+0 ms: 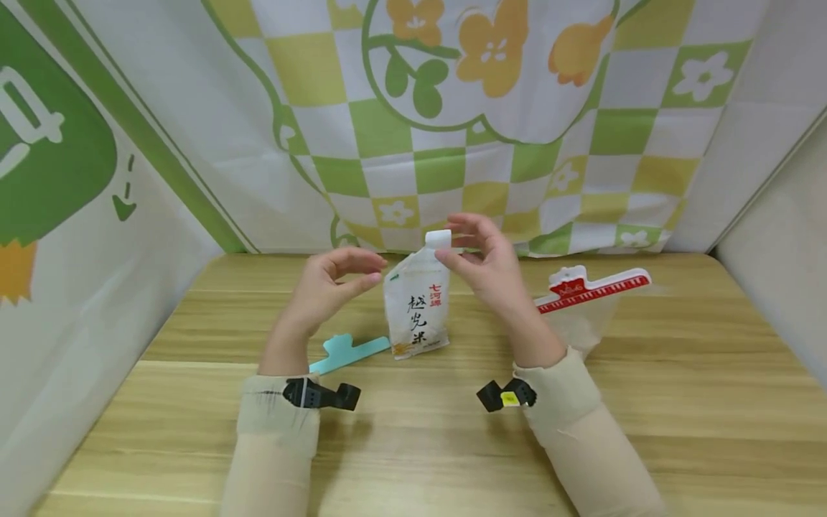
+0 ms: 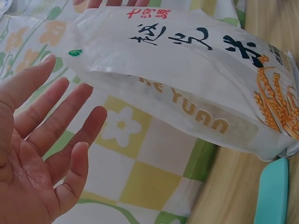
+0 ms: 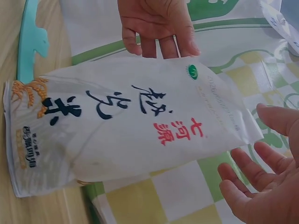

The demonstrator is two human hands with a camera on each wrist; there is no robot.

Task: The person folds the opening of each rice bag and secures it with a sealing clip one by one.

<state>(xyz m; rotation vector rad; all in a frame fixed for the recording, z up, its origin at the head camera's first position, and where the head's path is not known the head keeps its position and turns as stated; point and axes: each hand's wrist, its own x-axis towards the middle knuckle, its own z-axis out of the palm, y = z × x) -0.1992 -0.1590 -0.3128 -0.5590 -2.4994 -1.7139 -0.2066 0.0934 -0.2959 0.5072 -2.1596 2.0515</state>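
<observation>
A white rice bag stands upright on the table, its lower edge at the front. Dark and red characters mark its face, and wheat ears are printed near the bottom. To its left, my left hand is held up with fingers relaxed; the left wrist view shows its fingers spread, gripping nothing. My right hand is beside the bag's narrow top, and in the right wrist view its loosely bent fingers hold nothing. A teal sealing clip lies at the bag's lower left.
Right of the right wrist, a red and white clip sits across a pale, see-through bag. A checkered, flowered cloth hangs behind the wooden table. White side walls flank the table.
</observation>
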